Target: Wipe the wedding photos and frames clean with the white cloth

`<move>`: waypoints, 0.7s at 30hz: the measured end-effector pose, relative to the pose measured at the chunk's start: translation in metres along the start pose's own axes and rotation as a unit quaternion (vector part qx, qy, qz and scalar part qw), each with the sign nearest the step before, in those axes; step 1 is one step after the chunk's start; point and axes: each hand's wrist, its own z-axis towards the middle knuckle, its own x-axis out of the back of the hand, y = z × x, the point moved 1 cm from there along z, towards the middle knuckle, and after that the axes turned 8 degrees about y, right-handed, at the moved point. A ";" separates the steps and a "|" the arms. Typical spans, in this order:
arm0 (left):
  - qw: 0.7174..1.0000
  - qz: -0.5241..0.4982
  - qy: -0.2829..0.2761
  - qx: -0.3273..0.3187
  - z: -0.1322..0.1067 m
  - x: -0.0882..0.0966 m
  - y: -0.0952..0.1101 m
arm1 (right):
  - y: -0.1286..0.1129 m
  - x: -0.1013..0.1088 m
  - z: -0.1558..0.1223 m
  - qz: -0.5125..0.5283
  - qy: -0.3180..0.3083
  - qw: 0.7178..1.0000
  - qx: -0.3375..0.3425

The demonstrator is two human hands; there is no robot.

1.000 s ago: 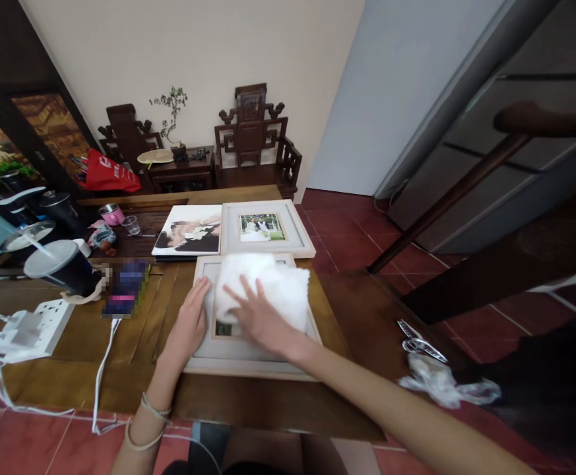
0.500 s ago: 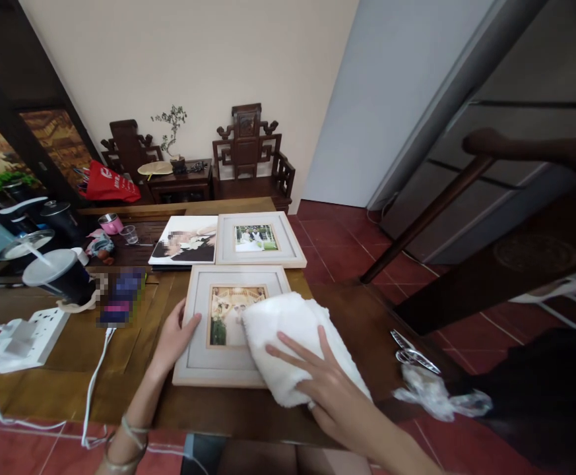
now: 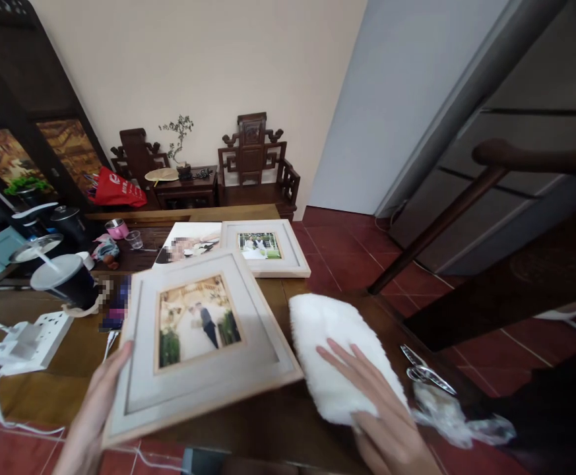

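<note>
With only one edge in the left fingers' (image 3: pixel 121 359) grip, the tilted frame (image 3: pixel 199 333) could slip; the right fingers (image 3: pixel 350 362) spread over the cloth (image 3: pixel 334 318).

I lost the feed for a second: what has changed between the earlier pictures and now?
The left hand has lifted the near picture frame off the table, tilting it and shifting it left. The right hand and white cloth have moved rightward, off that frame. The second frame and scissors stayed put.
</note>
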 end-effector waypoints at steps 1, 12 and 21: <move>1.000 -0.019 0.007 -0.002 0.002 0.002 0.013 | -0.005 -0.001 0.003 0.006 -0.038 0.999 0.016; 0.986 -0.009 -0.082 -0.146 0.048 -0.113 0.131 | 0.071 0.003 0.177 0.216 -0.075 0.886 -0.404; 0.905 0.269 -0.110 -0.311 0.104 -0.230 0.142 | 0.170 -0.021 0.211 -0.096 -0.062 0.908 -0.403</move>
